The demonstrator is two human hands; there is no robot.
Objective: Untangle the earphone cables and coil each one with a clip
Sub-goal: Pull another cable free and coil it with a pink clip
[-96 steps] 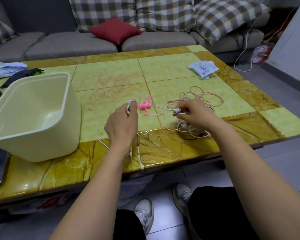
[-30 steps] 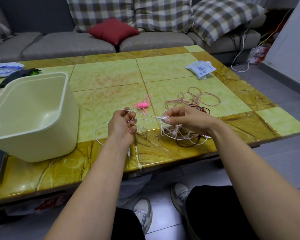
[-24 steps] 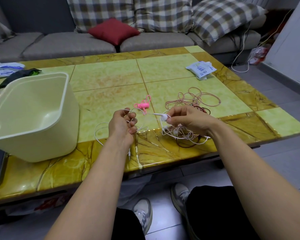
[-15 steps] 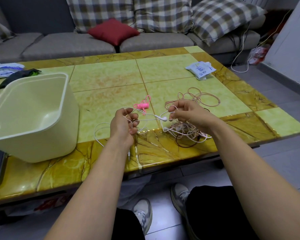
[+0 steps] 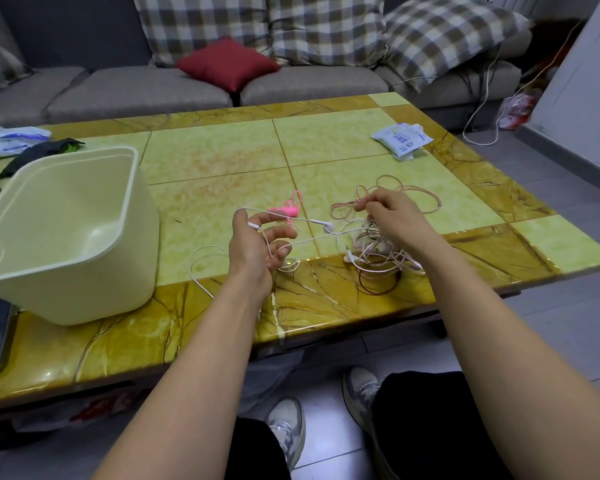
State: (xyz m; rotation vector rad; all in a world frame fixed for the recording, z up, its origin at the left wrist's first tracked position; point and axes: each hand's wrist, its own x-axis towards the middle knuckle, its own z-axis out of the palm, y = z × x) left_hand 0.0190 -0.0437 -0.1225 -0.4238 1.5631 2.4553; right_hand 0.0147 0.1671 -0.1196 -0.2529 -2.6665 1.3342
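My left hand [image 5: 257,245] holds loops of the white earphone cable [image 5: 205,268] over the table's near edge, its fingers curled round the strands. One white earbud [image 5: 328,226] hangs on a strand running right from that hand. My right hand [image 5: 394,216] is over the tangled pile of pinkish and brown cables [image 5: 378,261] and pinches a pinkish strand [image 5: 347,206] at its fingertips. A pink clip [image 5: 288,210] lies on the table just beyond the white strand, between both hands.
A cream plastic bin [image 5: 73,233] stands on the left of the green and yellow marble table [image 5: 222,157]. A white packet [image 5: 400,138] lies far right, bags at the far left. A sofa with cushions is behind. My shoes are under the table.
My right hand let go of the white earbud and moved up and right onto the pinkish cable. My left hand kept the white loops and opened its fingers slightly.
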